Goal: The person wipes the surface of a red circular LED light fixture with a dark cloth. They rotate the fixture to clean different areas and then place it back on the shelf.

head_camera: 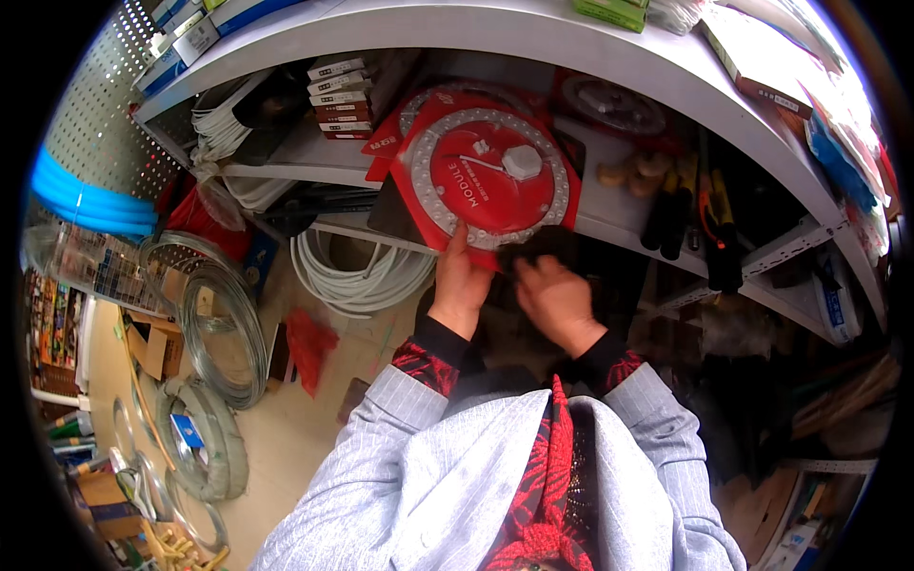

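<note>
A ring-shaped LED light module (421, 178) on a flat red backing (493, 157) is tilted up at the front of a shelf. Its ring is pale and dotted, with a white knob-like part near the middle. My left hand (460, 289) grips the lower edge of this package, thumb on the front. At its lower right corner, my right hand (557, 300) holds a dark, cloth-like thing (546, 243), blurred, against or just before the package. Another red package (385, 135) leans behind the first.
The white upper shelf (457, 32) juts out above my hands. Small boxes (339, 100) are stacked left; another red-backed module (610, 103), round wooden pieces (635, 171) and tools with dark handles (689, 207) lie right. White cable coils (357, 278) and wire coils (221, 335) are below left.
</note>
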Available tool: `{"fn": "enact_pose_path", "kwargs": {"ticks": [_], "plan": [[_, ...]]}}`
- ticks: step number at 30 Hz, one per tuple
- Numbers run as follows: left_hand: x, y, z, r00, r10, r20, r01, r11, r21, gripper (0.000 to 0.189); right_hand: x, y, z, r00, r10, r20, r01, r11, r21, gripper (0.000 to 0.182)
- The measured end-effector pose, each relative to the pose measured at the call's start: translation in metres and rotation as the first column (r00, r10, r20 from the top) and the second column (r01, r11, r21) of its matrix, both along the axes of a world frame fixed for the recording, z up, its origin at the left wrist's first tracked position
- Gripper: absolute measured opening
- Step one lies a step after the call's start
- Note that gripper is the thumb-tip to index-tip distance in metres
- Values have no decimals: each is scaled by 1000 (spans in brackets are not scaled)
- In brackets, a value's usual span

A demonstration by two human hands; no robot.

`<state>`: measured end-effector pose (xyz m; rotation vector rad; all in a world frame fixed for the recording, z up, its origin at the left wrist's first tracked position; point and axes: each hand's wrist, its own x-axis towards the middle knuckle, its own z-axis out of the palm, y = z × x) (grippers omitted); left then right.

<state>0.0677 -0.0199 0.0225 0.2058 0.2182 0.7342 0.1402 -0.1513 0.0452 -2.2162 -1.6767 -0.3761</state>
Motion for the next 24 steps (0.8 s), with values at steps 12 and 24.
{"fn": "enact_pose_path", "kwargs": {"ticks": [12, 24], "plan": [[-16, 19, -12, 991, -88, -104, 91, 996, 26, 36, 55, -34, -16, 951, 131, 279, -123, 991, -46, 33], [-24, 12, -23, 999, -33, -1, 33, 999, 0, 35, 54, -24, 19, 981, -165, 103, 134, 957, 259, 35]]}}
